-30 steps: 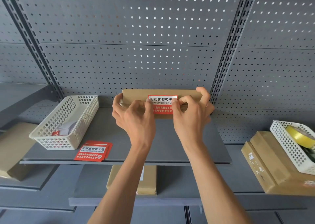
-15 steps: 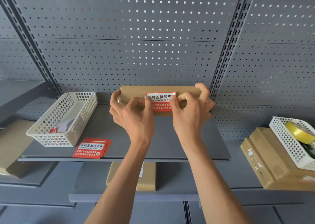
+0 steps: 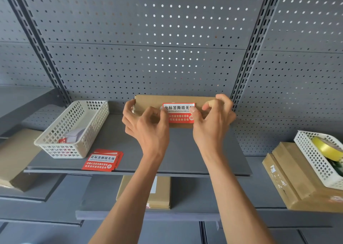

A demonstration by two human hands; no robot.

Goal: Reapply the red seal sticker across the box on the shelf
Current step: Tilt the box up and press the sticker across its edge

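Observation:
A flat brown cardboard box [image 3: 148, 101] stands at the back of the grey shelf [image 3: 185, 158], against the pegboard. The red seal sticker [image 3: 179, 116] with a white text band lies across its front, over the flap seam. My left hand [image 3: 146, 126] grips the box's left end, its thumb tip pressing the sticker's left edge. My right hand [image 3: 212, 124] grips the right end, with its thumb on the sticker's right edge. The box's lower front is hidden behind both hands.
A white plastic basket [image 3: 74, 128] sits at the shelf's left, a stack of red stickers [image 3: 103, 161] in front of it. Another box [image 3: 146, 193] lies on the shelf below. At right, cardboard boxes [image 3: 289, 178] carry a white basket [image 3: 313, 158] holding yellow tape [image 3: 324, 147].
My thumbs have slid slightly apart along the sticker, so more of its red lower half shows. Both hands stay on the box.

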